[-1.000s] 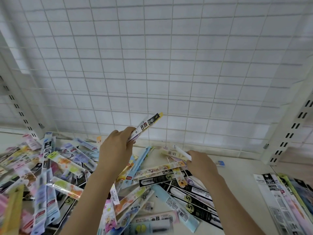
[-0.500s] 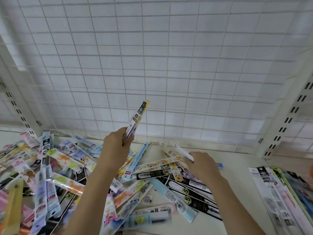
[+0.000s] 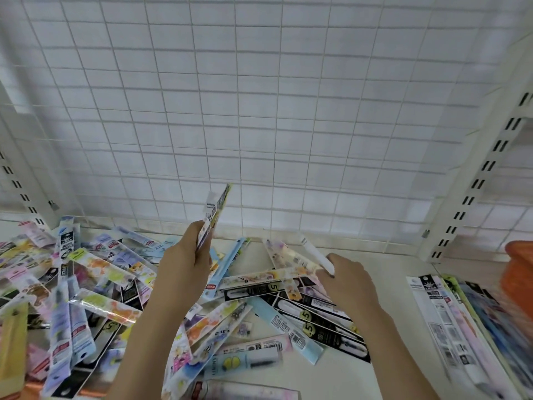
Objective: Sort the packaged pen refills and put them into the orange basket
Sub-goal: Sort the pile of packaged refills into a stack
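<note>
My left hand [image 3: 184, 261] is raised over the shelf with its fingers curled round a thin bunch of refill packs [image 3: 215, 215], which stand nearly upright and lean a little right, their tops against the wire grid panel [image 3: 288, 111] behind. My right hand [image 3: 347, 280] sits lower and to the right, fingers bent over the heap and pinching a narrow white pack [image 3: 315, 254] that angles up and away to the left. Directly between and below both hands lies the loose pile of packaged pen refills [image 3: 95, 284], spilling across the white shelf [image 3: 389, 298] from the left edge to just under my right wrist; black packs marked with a 5 [image 3: 314, 321] lie crossed with pale blue and floral ones. Well apart on the right, a tidier row of sorted packs [image 3: 450, 321] lies side by side along the shelf. Beyond them, at the right edge, I can see part of the orange basket [image 3: 517, 272], blurred and cut off by the frame. Slotted white uprights [image 3: 487, 168] stand at either side of the grid
</note>
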`<action>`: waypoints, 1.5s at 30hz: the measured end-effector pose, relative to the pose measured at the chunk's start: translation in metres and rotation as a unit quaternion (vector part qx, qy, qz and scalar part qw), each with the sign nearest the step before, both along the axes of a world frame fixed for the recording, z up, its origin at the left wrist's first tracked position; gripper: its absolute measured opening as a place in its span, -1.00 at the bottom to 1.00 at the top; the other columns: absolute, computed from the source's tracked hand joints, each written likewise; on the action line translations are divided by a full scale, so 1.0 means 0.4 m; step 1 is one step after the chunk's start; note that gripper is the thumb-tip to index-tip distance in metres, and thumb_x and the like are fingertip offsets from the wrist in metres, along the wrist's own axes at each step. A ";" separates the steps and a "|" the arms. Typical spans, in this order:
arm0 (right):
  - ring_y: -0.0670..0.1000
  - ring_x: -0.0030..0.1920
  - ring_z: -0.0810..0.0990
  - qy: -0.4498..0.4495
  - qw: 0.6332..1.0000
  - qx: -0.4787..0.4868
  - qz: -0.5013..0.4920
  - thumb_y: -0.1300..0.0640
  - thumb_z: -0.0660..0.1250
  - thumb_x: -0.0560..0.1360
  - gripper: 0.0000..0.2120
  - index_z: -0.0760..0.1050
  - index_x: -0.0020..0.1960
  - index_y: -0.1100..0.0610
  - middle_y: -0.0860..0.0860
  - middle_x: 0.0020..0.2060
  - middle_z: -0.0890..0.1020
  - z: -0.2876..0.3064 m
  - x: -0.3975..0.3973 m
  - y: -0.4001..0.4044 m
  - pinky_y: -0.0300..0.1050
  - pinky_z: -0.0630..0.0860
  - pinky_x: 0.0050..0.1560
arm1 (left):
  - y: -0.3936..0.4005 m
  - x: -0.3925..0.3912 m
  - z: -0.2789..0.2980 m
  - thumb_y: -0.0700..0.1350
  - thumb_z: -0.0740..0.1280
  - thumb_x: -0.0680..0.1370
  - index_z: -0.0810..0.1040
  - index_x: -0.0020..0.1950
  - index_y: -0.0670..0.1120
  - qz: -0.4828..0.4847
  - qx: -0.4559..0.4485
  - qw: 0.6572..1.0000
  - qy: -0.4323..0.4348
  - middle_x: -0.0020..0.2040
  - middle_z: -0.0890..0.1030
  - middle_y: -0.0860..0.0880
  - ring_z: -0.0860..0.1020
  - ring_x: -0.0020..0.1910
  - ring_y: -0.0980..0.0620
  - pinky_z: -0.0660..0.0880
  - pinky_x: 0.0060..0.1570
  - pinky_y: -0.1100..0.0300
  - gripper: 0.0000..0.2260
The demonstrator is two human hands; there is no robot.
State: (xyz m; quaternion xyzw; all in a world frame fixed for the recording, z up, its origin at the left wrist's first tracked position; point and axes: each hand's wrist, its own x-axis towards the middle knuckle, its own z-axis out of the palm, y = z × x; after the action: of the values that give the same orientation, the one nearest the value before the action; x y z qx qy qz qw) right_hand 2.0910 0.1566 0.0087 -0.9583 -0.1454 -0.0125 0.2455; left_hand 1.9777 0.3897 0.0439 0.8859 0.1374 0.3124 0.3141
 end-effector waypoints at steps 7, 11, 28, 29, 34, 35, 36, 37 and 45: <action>0.13 -0.28 0.59 -0.013 0.992 0.116 -0.041 0.05 0.19 0.53 -0.79 0.49 -0.16 0.15 0.08 -0.31 0.63 0.037 -0.032 -0.056 -0.06 0.46 -0.30 | -0.048 -0.017 -0.002 -0.04 0.10 0.62 0.44 0.17 -0.12 -0.004 -0.020 0.999 0.047 -0.46 0.45 -0.05 0.43 -0.46 -0.02 0.33 -0.45 0.16 -0.76; 0.03 -0.41 0.47 -0.019 0.986 0.154 -0.059 -0.08 0.27 0.50 -0.68 0.40 -0.29 0.13 -0.02 -0.48 0.47 0.049 -0.065 -0.075 -0.12 0.33 -0.38 | -0.078 -0.017 -0.015 0.00 0.16 0.59 0.47 -0.03 -0.13 -0.023 -0.017 0.996 0.088 -0.48 0.42 -0.03 0.41 -0.46 0.05 0.26 -0.47 0.31 -0.78; 0.01 -0.41 0.34 0.063 0.984 0.142 -0.091 0.22 0.11 0.55 -0.76 0.18 -0.27 0.06 0.02 -0.39 0.37 0.039 -0.042 -0.104 -0.10 0.21 -0.42 | -0.070 0.025 -0.062 -0.22 0.23 0.52 0.50 0.08 -0.22 -0.023 0.067 0.973 0.219 -0.07 0.41 -0.07 0.43 -0.14 -0.04 0.34 -0.15 0.22 -0.82; 0.04 -0.39 0.39 0.068 0.983 0.148 -0.090 0.22 0.10 0.55 -0.81 0.22 -0.23 0.10 0.05 -0.37 0.41 0.040 -0.039 -0.097 -0.09 0.26 -0.42 | -0.070 0.026 -0.061 -0.21 0.22 0.52 0.51 0.08 -0.21 -0.026 0.074 0.971 0.225 -0.06 0.42 -0.07 0.44 -0.13 -0.03 0.37 -0.15 0.21 -0.82; 0.19 -0.28 0.56 0.070 0.981 0.164 -0.081 0.20 0.05 0.57 -0.91 0.32 -0.01 0.16 0.15 -0.26 0.55 0.043 -0.015 -0.074 0.01 0.46 -0.26 | -0.075 0.038 -0.066 -0.22 0.19 0.53 0.52 0.03 -0.21 -0.031 0.071 0.970 0.230 -0.05 0.49 -0.09 0.48 -0.13 -0.04 0.46 -0.09 0.14 -0.84; 0.12 -0.34 0.50 0.064 0.983 0.155 -0.076 0.20 0.06 0.57 -0.92 0.31 -0.04 0.15 0.11 -0.33 0.50 0.042 -0.012 -0.072 -0.04 0.38 -0.33 | -0.076 0.042 -0.068 -0.21 0.19 0.53 0.52 0.01 -0.21 -0.033 0.068 0.970 0.230 -0.06 0.49 -0.08 0.49 -0.13 -0.04 0.46 -0.10 0.14 -0.85; 0.07 -0.39 0.44 0.057 0.986 0.141 -0.073 0.18 0.07 0.57 -0.93 0.31 -0.06 0.14 0.06 -0.37 0.46 0.044 -0.011 -0.070 -0.08 0.30 -0.39 | -0.078 0.046 -0.070 -0.19 0.20 0.54 0.53 0.04 -0.20 -0.036 0.066 0.970 0.232 -0.03 0.50 -0.07 0.51 -0.09 -0.04 0.46 -0.10 0.16 -0.84; 0.03 -0.40 0.42 0.047 0.988 0.127 -0.072 0.15 0.10 0.56 -0.93 0.33 -0.07 0.12 0.03 -0.38 0.45 0.042 -0.007 -0.069 -0.11 0.27 -0.42 | -0.080 0.050 -0.071 -0.16 0.22 0.55 0.53 0.11 -0.17 -0.039 0.068 0.969 0.236 0.05 0.52 -0.06 0.53 -0.02 -0.03 0.46 -0.07 0.18 -0.81; 0.06 -0.25 0.54 0.043 0.997 0.021 -0.068 0.07 0.14 0.56 -0.82 0.47 -0.11 0.09 -0.02 -0.33 0.51 0.011 0.025 -0.044 -0.15 0.36 -0.34 | -0.098 0.065 -0.080 -0.05 0.26 0.53 0.47 -0.11 -0.02 -0.069 0.090 0.958 0.263 -0.11 0.45 0.02 0.49 -0.10 -0.01 0.51 -0.07 0.13 -0.93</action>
State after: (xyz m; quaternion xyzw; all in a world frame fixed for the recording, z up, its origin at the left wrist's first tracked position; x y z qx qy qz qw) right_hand 2.1009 0.1389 0.0131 -0.9603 -0.0687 0.0086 0.2704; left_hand 2.0038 0.3505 0.0120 0.9688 0.1249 0.0569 0.2062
